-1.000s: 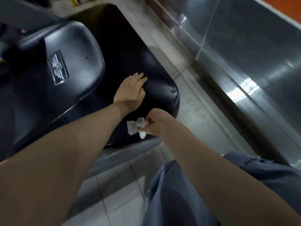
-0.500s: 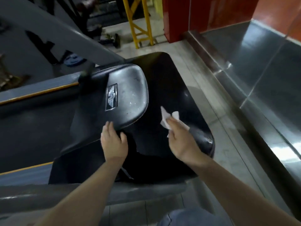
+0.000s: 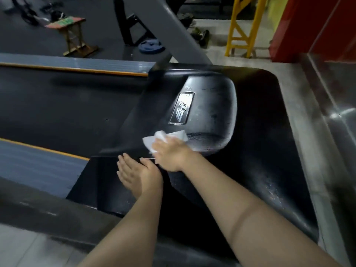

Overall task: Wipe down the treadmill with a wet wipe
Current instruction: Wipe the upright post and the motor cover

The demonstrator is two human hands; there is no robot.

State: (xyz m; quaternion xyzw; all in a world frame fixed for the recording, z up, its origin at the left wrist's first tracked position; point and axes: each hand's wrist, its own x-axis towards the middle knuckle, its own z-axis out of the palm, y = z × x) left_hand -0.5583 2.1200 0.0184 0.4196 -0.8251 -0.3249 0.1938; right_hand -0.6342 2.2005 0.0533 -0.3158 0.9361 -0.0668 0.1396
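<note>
A silver badge (image 3: 181,108) sits on the black treadmill (image 3: 256,116). It shows the letters "MS" in a small oval with stripes like a wing below. The badge is a rectangle with a shiny rim, set on a smooth, rounded black cover (image 3: 210,112) that looks like hard plastic with pale scuffs. The flat black part around it has round corners and shines a little.

Two bare hands are over the treadmill. The right hand (image 3: 169,153) presses one white wipe (image 3: 154,141) onto the lower edge of the rounded cover, just below the badge. The wipe is thin and crumpled, and whether the fingers are curled or flat is hard to tell. The left hand (image 3: 137,173) lies flat on the black base, fingers straight and close together, just beside the right wrist.

Two orange stripes (image 3: 44,149) run along the grey side rails. Behind stand a yellow metal frame (image 3: 242,26), one blue weight plate (image 3: 151,47) and one small wooden stool (image 3: 74,34).
</note>
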